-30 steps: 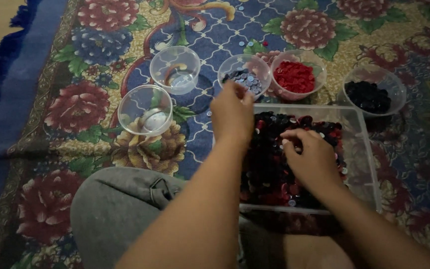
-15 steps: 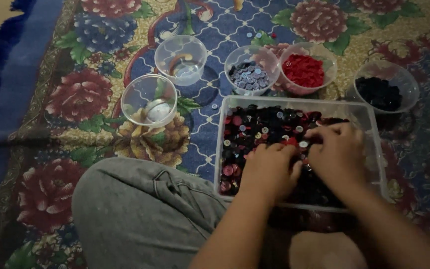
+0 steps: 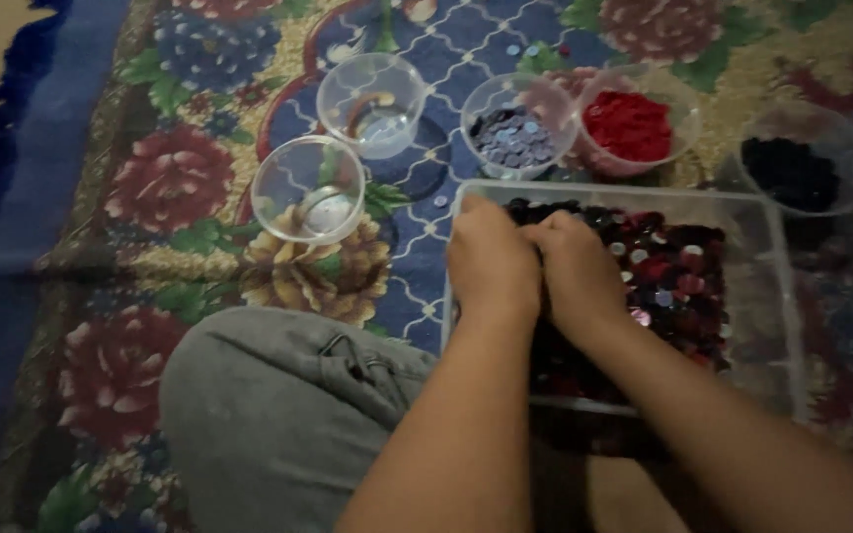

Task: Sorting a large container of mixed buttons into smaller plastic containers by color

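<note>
where sequins (image 3: 678, 271) fill a tub (image 3: 762, 212), hands (image 3: 535, 266) dig.

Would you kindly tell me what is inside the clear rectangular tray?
The clear tray holds mixed small discs, mostly dark and red. The left hand and right hand rest in it together, covering the discs beneath them.

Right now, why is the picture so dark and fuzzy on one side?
Head view: dim light overall; the right edge falls into shadow, so the cup of dark pieces is murky. Both hands, left hand and right hand, look soft, slightly blurred. The empty clear cups catch faint glare, and the rug stays fairly readable.
</note>
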